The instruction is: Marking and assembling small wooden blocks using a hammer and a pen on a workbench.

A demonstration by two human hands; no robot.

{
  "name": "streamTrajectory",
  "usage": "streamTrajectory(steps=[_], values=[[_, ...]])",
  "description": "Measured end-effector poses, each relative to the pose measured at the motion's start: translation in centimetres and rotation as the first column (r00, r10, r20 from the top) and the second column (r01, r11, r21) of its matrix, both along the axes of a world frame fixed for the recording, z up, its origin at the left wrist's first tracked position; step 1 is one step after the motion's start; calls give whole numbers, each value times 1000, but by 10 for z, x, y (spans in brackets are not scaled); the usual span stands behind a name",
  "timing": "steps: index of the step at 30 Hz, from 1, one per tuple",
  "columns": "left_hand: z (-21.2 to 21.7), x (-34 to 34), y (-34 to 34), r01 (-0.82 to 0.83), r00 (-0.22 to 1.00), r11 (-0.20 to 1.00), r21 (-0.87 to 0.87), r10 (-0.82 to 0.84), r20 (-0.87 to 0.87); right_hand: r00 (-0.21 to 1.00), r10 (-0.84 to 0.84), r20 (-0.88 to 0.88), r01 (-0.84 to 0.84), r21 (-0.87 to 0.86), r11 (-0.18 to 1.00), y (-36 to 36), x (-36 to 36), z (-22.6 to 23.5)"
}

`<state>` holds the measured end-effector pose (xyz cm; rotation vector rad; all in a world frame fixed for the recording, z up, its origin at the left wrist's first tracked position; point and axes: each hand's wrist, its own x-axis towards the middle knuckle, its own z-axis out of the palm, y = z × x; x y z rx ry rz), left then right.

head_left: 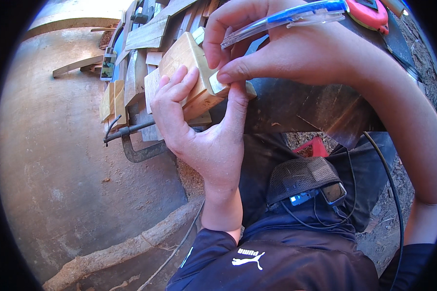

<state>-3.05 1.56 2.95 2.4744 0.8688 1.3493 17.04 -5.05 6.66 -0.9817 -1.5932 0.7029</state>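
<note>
My left hand (199,116) is wrapped round a pale wooden block (182,53), fingers on its left face and thumb at its right end. My right hand (286,48) reaches over the block from the right, with thumb and forefinger bent together at its edge. A clear pen with a blue cap (296,17) lies across the right hand, held in it. At the right thumb tip a small white piece (218,83) rests against the block; another white bit (198,35) shows at its top corner. Whether the two are joined is hidden by the fingers.
Wood offcuts (148,36) are heaped behind the block. A metal clamp (143,148) juts out left of my wrist. A phone (108,68) stands by the offcuts. A red tape measure (369,17) lies far right. A mesh pouch (303,177) with cables rests on my lap.
</note>
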Motion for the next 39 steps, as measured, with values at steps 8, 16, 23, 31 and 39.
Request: streamTrajectory(steps=[8,16,23,31,39], values=[[0,2,-1,-11,1000,1000,2,11,-4,974,156,-164,-183,-165,969,11,17,3],[1,1,-1,-13,1000,1000,22,13,-3,999,37,-33,-39,-88,995,5,0,-3],[6,0,1,-5,999,998,63,9,-53,963,185,-197,-230,-236,944,23,4,-17],[5,2,1,2,1000,998,64,0,-29,998,-9,-63,0,-139,990,20,-2,-20],[4,5,1,-5,1000,998,68,5,-8,652,-458,604,321,327,889,21,24,-21]])
